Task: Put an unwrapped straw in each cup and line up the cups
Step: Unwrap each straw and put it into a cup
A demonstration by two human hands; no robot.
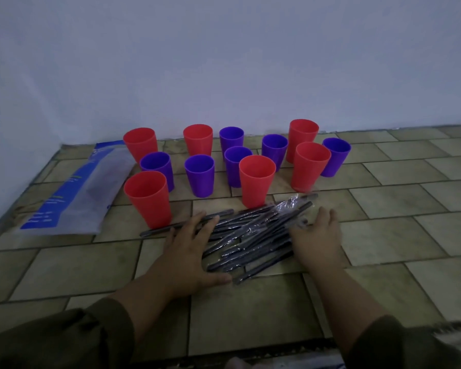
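Your left hand [189, 251] and right hand [317, 235] lie flat, fingers released, flanking the pile of dark, clear-wrapped straws [250, 230] on the floor [399, 235]. Beyond your fingers 12 red and purple cups [257, 179] stand scattered before the wall [250, 62]; open tiles lie rightward.

Red cups [256, 179], purple cups [199, 174]; straws [250, 231] seemingly black.

Plain pale wall [224, 62] along the far edge, bluish in dim light, second wall [8, 155] meeting it at the far left corner, floor [410, 209] of olive-beige rectangular tiles, staggered rows, dark grout lines, mottled surface.
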